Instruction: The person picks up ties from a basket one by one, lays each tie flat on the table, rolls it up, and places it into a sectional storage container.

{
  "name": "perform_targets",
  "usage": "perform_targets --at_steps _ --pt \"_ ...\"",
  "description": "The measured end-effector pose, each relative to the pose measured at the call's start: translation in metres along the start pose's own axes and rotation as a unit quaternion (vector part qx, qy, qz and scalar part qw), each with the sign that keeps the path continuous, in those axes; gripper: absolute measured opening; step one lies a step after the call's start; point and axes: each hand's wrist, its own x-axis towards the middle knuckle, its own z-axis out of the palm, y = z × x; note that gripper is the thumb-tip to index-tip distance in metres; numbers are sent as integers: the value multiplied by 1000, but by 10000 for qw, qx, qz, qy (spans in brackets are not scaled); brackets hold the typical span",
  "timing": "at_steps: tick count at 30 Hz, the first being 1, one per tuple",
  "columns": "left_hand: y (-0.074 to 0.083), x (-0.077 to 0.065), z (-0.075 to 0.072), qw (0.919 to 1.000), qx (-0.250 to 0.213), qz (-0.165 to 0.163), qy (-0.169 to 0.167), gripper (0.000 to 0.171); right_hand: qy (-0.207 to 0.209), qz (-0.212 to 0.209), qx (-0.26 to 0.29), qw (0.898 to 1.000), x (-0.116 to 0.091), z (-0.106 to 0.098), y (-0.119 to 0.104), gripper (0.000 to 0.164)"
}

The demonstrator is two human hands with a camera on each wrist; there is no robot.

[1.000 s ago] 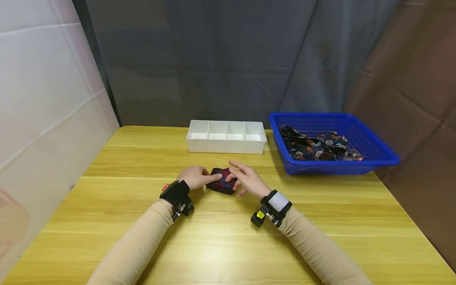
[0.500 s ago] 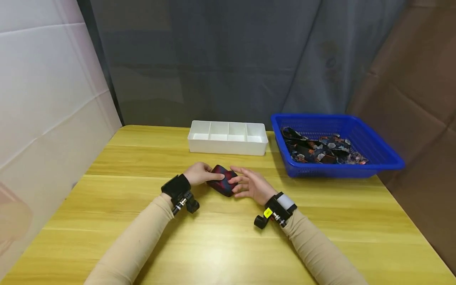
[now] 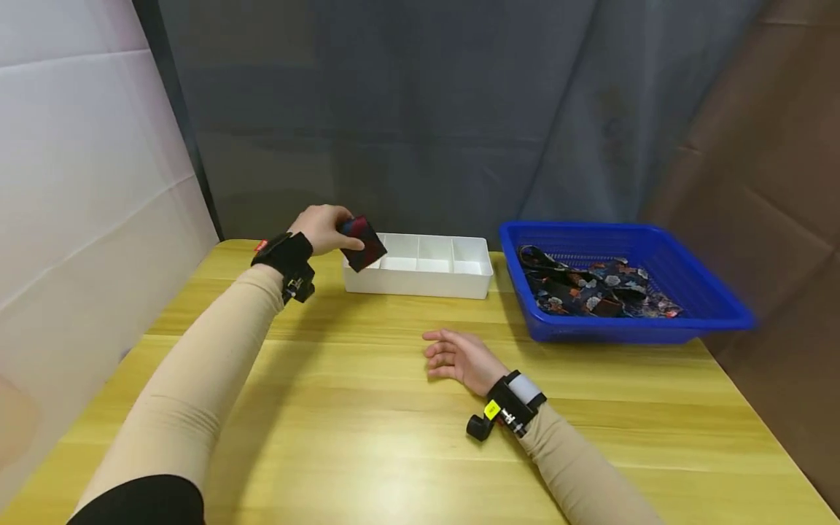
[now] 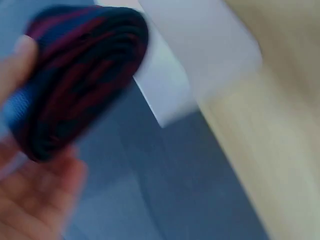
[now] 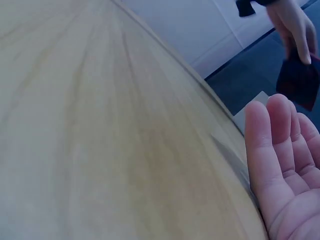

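Observation:
My left hand (image 3: 321, 227) pinches a rolled-up necktie (image 3: 363, 244) between thumb and fingers, raised at the left end of a white divided box (image 3: 426, 284). The roll hides much of the leftmost compartment. In the left wrist view the necktie (image 4: 85, 80) shows coiled layers in dark red and blue, gripped by the fingers (image 4: 37, 192). Well in front of the box, my right hand (image 3: 467, 360) holds nothing, its fingers loosely bent just over the table. The right wrist view shows that hand (image 5: 287, 175) palm up.
A blue plastic basket (image 3: 630, 332) stands at the back right, holding crumpled dark floral cloth pieces (image 3: 590, 288). Beneath everything is a wooden table (image 3: 380, 423). A grey curtain (image 3: 394, 109) hangs behind, with a white sheet at left and a brown one at right.
My left hand has carried the necktie up, away and to the left, from mid-table to the box. The right hand has come off the necktie and stays near its former spot.

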Motion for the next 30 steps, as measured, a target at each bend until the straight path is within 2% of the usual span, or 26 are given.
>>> perform_targets --at_steps 4,7,11,16,21,26,30 --pt "-3 19 -2 9951 896 410 8 52 78 -78 -69 9999 0 6 2 53" --pt "-11 27 8 9895 1331 551 -60 52 53 -100 -89 9999 0 11 4 50" --pt "-26 28 25 9858 1579 573 -43 53 -37 -105 -110 9999 -1 20 9 50" --pt "-39 27 44 9848 1637 545 176 54 -51 -112 -106 9999 -6 28 14 45" --pt "-52 16 55 9849 1682 223 341 52 -192 -82 -143 9997 -4 35 18 40" --pt "-55 15 64 9883 1487 74 335 53 -200 -68 -148 9997 -4 37 19 41" --pt "-55 16 64 9917 1280 41 106 53 -180 -33 -218 9996 -6 36 17 43"
